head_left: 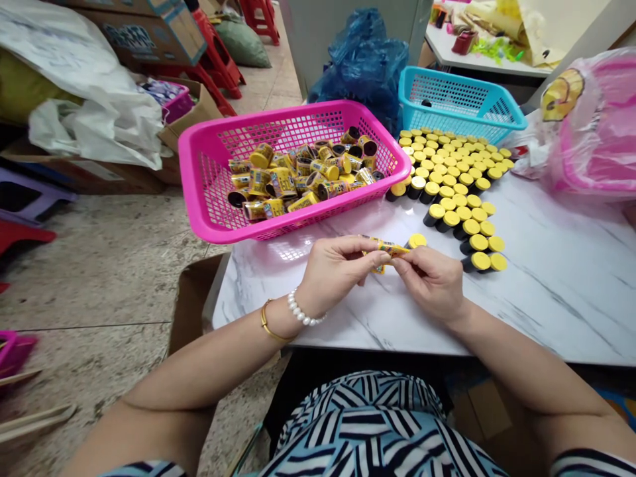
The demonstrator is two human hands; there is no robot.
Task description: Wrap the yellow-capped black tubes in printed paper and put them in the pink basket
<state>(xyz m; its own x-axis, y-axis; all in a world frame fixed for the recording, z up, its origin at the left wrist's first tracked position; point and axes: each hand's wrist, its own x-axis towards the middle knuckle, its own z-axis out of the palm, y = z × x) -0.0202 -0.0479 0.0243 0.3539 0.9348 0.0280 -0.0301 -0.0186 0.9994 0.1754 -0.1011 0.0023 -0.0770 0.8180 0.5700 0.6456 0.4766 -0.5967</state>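
My left hand [334, 268] and my right hand [431, 279] meet over the front of a white marble table [546, 291]. Both pinch a thin yellow printed label strip [383, 248] stretched between their fingertips. A black tube with a yellow cap [416, 240] shows just behind my right hand's fingers; whether the hand touches it is unclear. A pink basket [199, 172] holds several tubes wrapped in yellow labels [298, 175]. Rows of unlabelled black tubes with yellow caps [460, 185] stand to its right.
A blue basket [501, 112] stands behind the capped tubes, with a blue plastic bag [365, 59] beside it. A pink plastic bag [596, 126] lies at the table's right. On the floor at left are cardboard boxes [144, 33], white bags [94, 99] and red stools [218, 59].
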